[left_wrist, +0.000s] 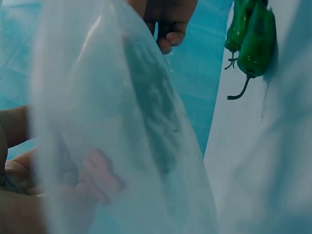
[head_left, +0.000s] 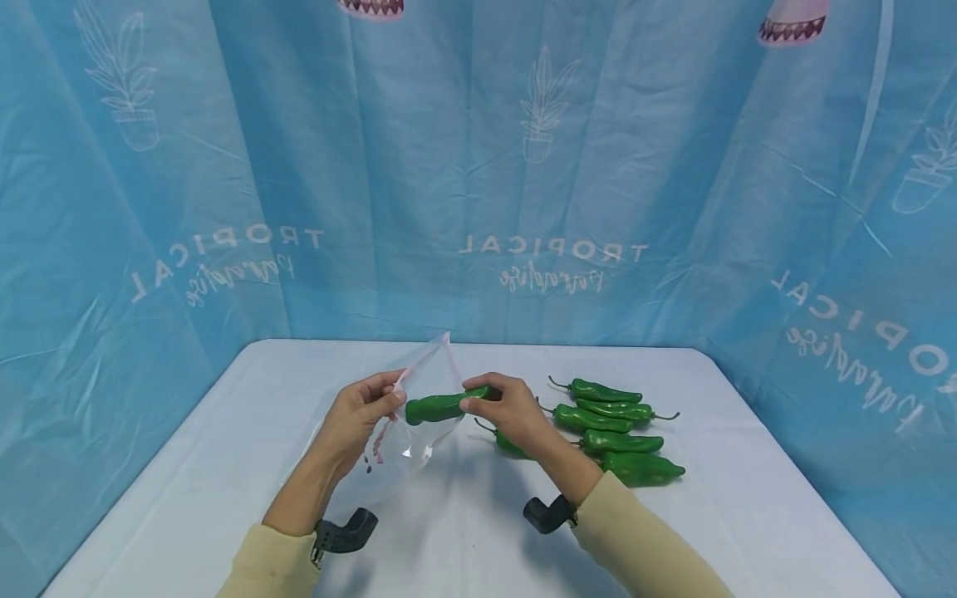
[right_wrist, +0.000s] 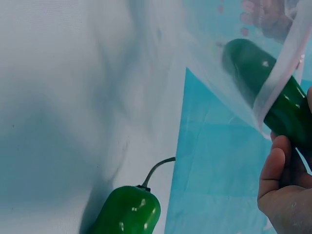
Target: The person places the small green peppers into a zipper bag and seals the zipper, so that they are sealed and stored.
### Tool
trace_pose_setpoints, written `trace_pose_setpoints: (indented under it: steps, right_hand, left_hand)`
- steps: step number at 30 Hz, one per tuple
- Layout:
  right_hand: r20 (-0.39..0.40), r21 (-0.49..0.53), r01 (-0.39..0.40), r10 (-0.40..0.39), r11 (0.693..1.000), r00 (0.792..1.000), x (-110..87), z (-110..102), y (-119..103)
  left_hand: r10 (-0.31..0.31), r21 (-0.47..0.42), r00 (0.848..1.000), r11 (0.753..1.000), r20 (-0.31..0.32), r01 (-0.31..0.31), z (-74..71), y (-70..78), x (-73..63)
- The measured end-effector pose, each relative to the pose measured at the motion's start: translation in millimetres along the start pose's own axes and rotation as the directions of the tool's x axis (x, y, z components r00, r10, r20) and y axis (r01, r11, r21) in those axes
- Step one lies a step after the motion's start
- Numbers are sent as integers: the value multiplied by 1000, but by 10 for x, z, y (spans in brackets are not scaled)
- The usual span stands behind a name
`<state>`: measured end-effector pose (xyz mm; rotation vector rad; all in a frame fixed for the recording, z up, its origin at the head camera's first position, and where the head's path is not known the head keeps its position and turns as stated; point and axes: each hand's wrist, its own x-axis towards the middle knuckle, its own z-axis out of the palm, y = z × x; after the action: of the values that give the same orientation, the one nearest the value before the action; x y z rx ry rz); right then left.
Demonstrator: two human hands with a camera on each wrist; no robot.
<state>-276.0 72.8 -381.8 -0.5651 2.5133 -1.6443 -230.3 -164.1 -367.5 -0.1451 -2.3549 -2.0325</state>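
My left hand (head_left: 360,415) pinches the rim of a clear plastic bag (head_left: 441,361) with pinkish edging and holds its mouth apart. A long green pepper (head_left: 437,407) lies level in my right hand (head_left: 516,411), gripped near one end between thumb and fingers. In the right wrist view the far half of this pepper (right_wrist: 248,63) is inside the bag, past the pale rim (right_wrist: 280,80). Through the hazy film in the left wrist view the pepper (left_wrist: 151,97) shows as a dark green shape. Pink print (left_wrist: 102,175) marks the bag's side.
Several more green peppers (head_left: 616,415) with curved stems lie in a loose group on the white table (head_left: 748,515), right of the hands. One pepper (head_left: 508,444) is partly covered by my right hand. Blue printed curtains (head_left: 419,208) enclose the table's back and sides.
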Motion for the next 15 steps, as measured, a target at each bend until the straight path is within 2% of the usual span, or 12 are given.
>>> trace_pose_setpoints:
  steps: [9, 15]
  right_hand:
    - [0, 2, 5, -5, 1000, 1000, 62, 118, 2]
    - [3, -37, 17, -17, 999, 1000, 89, 163, -8]
  left_hand:
    - [1, -3, 1000, 1000, 7, -1, -4, 4, 8]
    - [11, 3, 1000, 1000, -1, -11, -8, 2, 12]
